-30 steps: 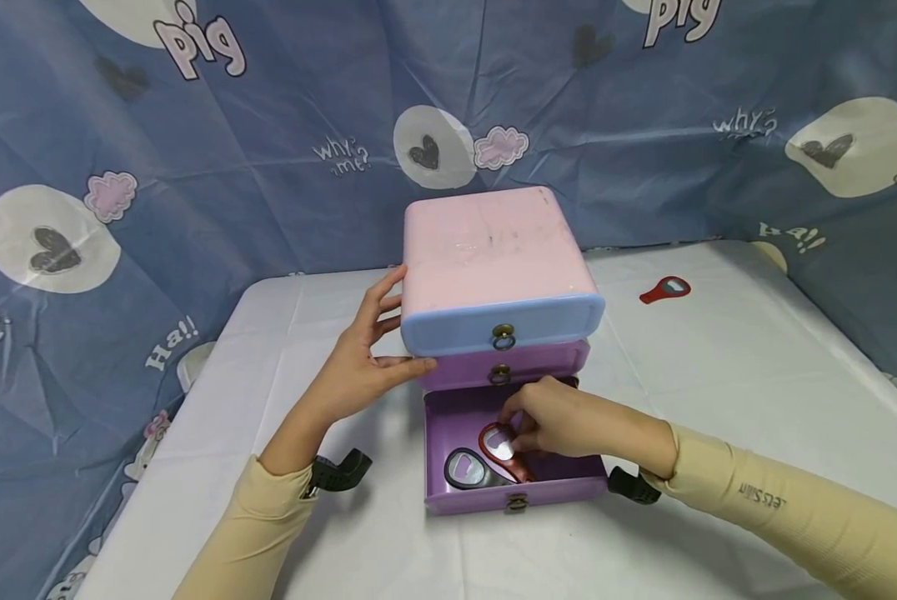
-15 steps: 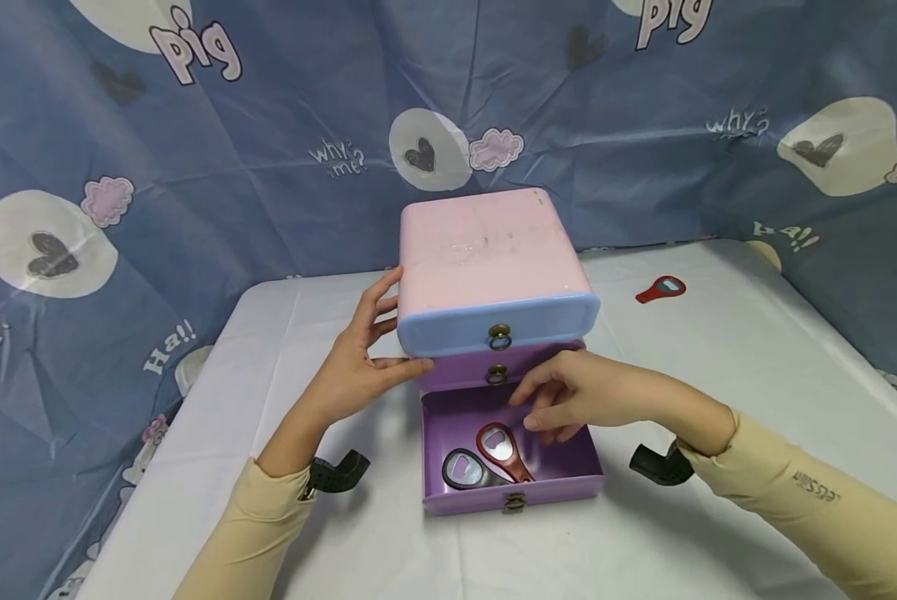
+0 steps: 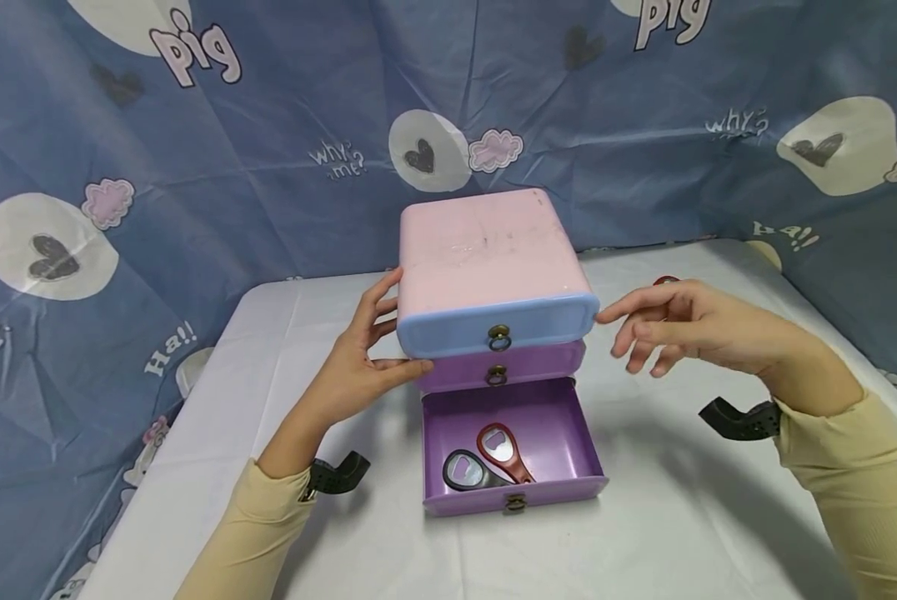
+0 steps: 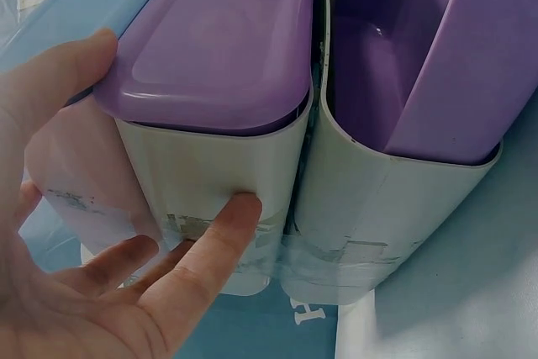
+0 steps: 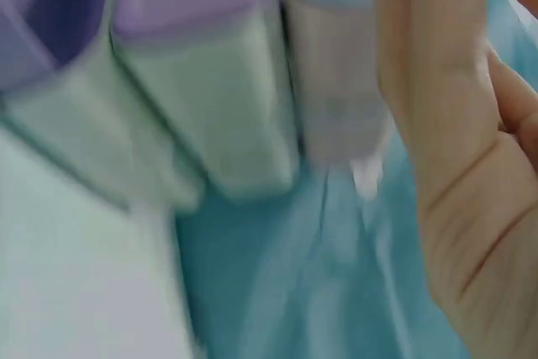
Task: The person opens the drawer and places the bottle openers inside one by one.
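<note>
A small stacked drawer cabinet [image 3: 486,250] has a pink top and a light-blue upper drawer. Its bottom purple drawer [image 3: 557,442] is pulled out. Inside lie a black bottle opener [image 3: 463,469] and a red bottle opener [image 3: 498,444], side by side. My left hand [image 3: 354,358] touches the cabinet's left side with fingers spread, its thumb by the drawer fronts. My right hand [image 3: 707,329], holding nothing, hovers right of the cabinet with loosely bent fingers. Behind it, another red bottle opener [image 3: 666,280] is mostly hidden.
A white cloth [image 3: 328,533] covers the table. Blue printed fabric [image 3: 283,133] hangs behind and at the sides. The middle purple drawer [image 3: 531,364] is closed, with a brass ring pull on its front.
My right hand has left the bottom drawer, where the red bottle opener stays, and moved up and right toward the opener on the table. My left hand has stayed at the cabinet.
</note>
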{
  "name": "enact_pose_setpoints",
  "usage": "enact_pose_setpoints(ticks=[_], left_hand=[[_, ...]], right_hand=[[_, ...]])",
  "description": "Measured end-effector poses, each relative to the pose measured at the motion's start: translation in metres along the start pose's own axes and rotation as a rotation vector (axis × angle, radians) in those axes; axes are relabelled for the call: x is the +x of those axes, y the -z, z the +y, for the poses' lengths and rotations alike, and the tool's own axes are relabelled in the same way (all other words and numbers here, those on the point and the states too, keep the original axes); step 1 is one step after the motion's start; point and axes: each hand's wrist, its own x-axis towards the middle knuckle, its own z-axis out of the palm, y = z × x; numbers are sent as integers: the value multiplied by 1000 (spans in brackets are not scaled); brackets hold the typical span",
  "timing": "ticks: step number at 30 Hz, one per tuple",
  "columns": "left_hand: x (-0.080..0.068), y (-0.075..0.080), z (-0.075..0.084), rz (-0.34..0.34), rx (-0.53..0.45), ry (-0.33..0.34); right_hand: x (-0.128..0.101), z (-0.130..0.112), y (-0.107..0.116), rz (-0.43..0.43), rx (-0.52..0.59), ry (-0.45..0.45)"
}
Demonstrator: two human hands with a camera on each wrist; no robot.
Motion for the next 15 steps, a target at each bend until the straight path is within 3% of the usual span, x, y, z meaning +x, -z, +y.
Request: enact_pose_setpoints(ticks=[4, 6, 9, 12, 15], left_hand=[[0, 0, 1, 2, -1, 0], [0, 0, 1, 1, 1, -1], [0, -1, 0, -2, 4, -3], [0, -1, 0, 2, 11, -2], [0, -1, 1, 8, 18, -4]], right_hand=[[-8, 24, 38, 275, 74, 0], [-10, 38, 54, 435, 134, -49], [-13, 60, 75, 610, 253, -164], [-13, 80, 92, 687, 253, -309], [-10, 94, 103, 707, 135, -439]])
